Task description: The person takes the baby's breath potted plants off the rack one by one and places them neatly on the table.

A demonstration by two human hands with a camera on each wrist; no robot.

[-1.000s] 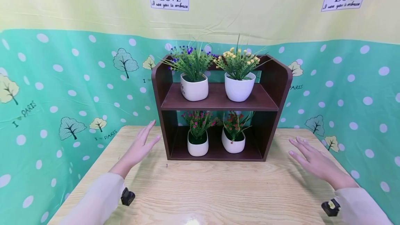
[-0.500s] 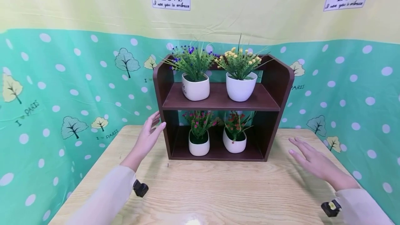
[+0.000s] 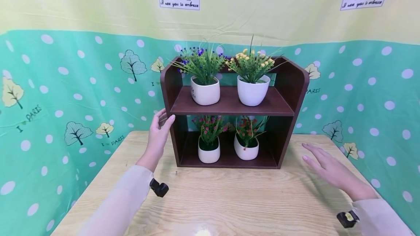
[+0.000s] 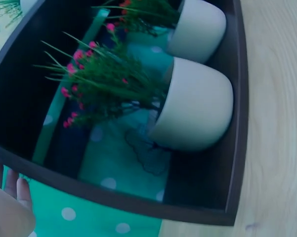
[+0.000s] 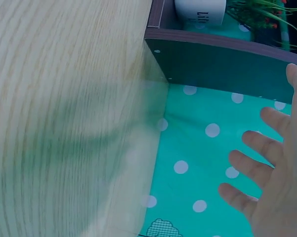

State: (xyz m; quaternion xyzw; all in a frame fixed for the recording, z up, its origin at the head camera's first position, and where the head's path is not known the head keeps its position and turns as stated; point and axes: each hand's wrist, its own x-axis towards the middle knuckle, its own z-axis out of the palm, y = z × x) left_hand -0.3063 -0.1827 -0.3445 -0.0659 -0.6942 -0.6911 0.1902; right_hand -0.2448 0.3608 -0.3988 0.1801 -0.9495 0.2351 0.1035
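Note:
A dark brown two-tier shelf [image 3: 231, 113] stands on the wooden table. On its upper board sit a pot with purple flowers [image 3: 205, 94] and a white pot with yellow flowers [image 3: 253, 93]. Below are a pot with pink flowers [image 3: 209, 155] and one with red flowers [image 3: 247, 152]. My left hand [image 3: 155, 137] is at the shelf's left side panel, thumb by the front edge, fingers along the outer face; firm contact cannot be told. In the left wrist view its fingertips [image 4: 23, 190] meet the panel's edge. My right hand [image 3: 333, 168] hovers right of the shelf, fingers spread.
The light wooden table [image 3: 210, 199] extends in front of the shelf and to both sides. A green dotted curtain [image 3: 82, 94] hangs close behind and along both sides. Black wrist cameras [image 3: 159, 188] are strapped at both sleeves.
My left hand has moved up and right to the shelf's left side. My right hand has stayed almost in place. Shelf and pots stand as before.

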